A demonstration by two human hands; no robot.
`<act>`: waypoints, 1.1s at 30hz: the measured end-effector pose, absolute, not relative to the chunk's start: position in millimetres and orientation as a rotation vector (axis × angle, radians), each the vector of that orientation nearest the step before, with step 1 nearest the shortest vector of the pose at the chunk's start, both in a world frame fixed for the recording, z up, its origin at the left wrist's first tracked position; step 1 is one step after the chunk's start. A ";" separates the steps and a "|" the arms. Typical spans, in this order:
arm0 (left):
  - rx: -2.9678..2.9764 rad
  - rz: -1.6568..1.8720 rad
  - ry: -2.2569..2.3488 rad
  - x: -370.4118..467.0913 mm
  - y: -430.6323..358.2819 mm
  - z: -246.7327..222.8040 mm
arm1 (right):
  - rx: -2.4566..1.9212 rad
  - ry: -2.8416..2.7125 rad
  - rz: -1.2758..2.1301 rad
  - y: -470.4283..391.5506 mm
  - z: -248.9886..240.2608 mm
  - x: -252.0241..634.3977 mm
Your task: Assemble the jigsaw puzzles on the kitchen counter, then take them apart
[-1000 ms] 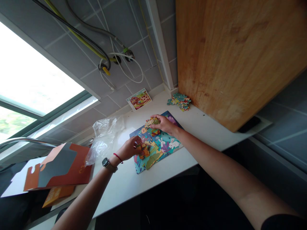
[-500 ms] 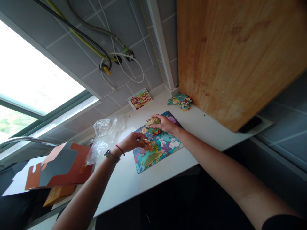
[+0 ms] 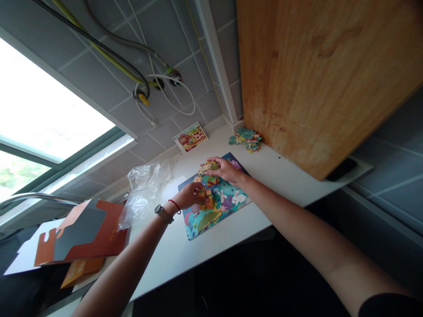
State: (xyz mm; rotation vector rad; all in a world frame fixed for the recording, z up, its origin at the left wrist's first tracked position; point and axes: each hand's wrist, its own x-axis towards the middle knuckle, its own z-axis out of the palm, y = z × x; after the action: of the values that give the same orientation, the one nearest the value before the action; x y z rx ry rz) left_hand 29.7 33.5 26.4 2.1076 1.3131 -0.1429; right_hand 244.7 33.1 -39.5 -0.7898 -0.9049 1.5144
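Note:
A colourful puzzle board with white rabbits lies on the white counter. Over its upper part, my right hand is closed round a cluster of puzzle pieces. My left hand, with a watch and a red cord at the wrist, is closed at the board's left side, its fingertips on a puzzle piece. Part of that piece is hidden by the fingers. Farther back by the wooden panel sits a pile of puzzle pieces. A picture card leans at the tiled wall.
Crumpled clear plastic lies left of the board. An orange and grey box stands at the far left. A large wooden panel rises at the right. Hoses and cables hang on the wall, beside a window.
My left hand has moved a little right and turned, and the piece in it is now lower over the board. My right hand stays at its cluster. The view has shifted slightly.

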 end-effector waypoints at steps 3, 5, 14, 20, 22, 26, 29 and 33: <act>2.098 -0.118 1.328 29.1 32.4 28.6 | -0.790 -0.913 1.507 32.3 -37.8 245.3; 2.108 -0.089 1.333 29.1 30.9 31.3 | -0.780 -0.907 1.512 31.3 -35.8 245.9; 2.020 0.242 1.325 9.2 25.0 34.0 | -0.774 -0.870 1.514 29.8 -32.9 247.6; 1.610 0.173 1.174 4.0 20.8 48.2 | -0.773 -0.854 1.519 30.5 -34.0 246.4; 1.615 0.036 1.141 10.9 12.1 47.9 | -0.775 -0.846 1.516 30.9 -34.5 245.9; 1.947 -0.080 1.186 28.5 -6.2 35.3 | -0.774 -0.850 1.523 31.5 -35.6 246.5; 2.131 -0.059 1.194 37.9 -11.5 28.7 | -0.778 -0.849 1.528 31.2 -35.4 247.4; 2.218 -0.166 1.240 45.0 -8.4 30.7 | -0.773 -0.841 1.530 30.7 -34.6 247.2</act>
State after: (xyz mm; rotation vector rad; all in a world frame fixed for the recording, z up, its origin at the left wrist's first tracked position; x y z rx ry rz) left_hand 45.0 -8.4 30.7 2.2182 1.2400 -0.1656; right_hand 247.2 30.7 -34.6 -0.7732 -0.8414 1.5303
